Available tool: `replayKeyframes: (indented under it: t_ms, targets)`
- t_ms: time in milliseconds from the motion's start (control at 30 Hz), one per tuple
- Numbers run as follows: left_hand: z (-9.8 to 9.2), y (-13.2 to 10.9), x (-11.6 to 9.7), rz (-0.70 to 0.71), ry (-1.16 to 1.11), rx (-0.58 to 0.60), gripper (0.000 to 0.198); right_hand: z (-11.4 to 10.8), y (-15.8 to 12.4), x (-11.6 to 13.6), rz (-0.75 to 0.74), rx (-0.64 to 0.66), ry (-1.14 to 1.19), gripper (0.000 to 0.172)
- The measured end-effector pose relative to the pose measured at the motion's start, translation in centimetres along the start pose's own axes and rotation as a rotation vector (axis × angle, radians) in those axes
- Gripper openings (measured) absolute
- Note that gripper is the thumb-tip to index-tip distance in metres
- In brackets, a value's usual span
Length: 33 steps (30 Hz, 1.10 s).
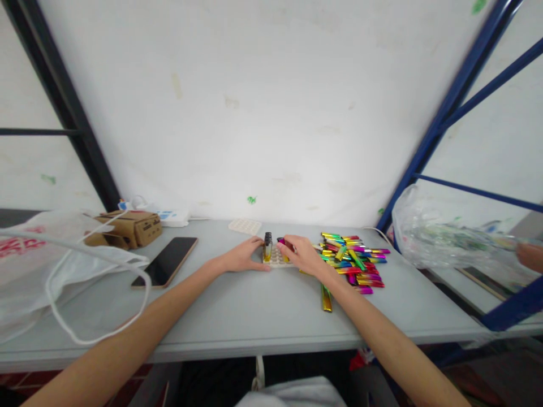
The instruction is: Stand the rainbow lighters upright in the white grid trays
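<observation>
A small off-white tray with rows of holes [278,261] lies on the desk between my hands. At its left end stand a few slim lighter-like pieces [267,249] with black tops and clear, yellowish bodies. My left hand [242,255] grips the tray's left end, thumb along the front edge and fingers behind. Over the tray's right part, my right hand [302,254] pinches a shiny purple-and-yellow lighter-like piece [281,241], partly hidden by the fingers. To the right of that hand spreads a pile of shiny, multicoloured slim pieces [356,263], one yellow-green piece [326,298] lying nearer the front.
Another holed tray [245,226] lies near the wall. On the left are a phone [167,262], a cardboard box [136,229], a power strip [173,217] and a plastic bag with a white cord [55,265]. Blue shelf posts and a clear bag [445,240] stand right; another person's hand [530,257] shows there.
</observation>
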State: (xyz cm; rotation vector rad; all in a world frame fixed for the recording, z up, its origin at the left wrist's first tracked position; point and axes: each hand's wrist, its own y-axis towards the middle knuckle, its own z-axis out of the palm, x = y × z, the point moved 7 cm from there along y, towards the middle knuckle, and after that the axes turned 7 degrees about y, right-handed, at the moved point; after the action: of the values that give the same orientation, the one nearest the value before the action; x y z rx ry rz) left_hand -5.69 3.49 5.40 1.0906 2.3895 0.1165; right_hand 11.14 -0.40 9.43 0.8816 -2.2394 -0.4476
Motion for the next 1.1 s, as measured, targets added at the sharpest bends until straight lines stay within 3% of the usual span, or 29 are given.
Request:
replayKeyframes:
  t_ms: [200,400,800,933,1100]
  targets:
    - [0.0,0.0,0.0,-0.013,0.005,0.008,0.077,-0.5,-0.1,-0.5,0.097,-0.004,0.106,0.041]
    - [0.1,0.0,0.0,-0.006,0.022,0.002,0.075,1.7,-0.4,-1.0,0.055,0.186,0.073,0.036]
    - [0.0,0.0,-0.1,0.007,0.018,-0.008,0.070,3.1,0.0,0.6,0.000,0.221,0.004,0.028]
    - [0.0,0.0,-0.1,0.002,0.023,-0.001,0.072,2.8,0.3,0.3,-0.017,0.182,-0.157,0.040]
    - [0.0,0.1,-0.1,-0.016,0.035,0.018,0.072,2.0,0.0,-1.1,0.037,0.215,0.017,0.051]
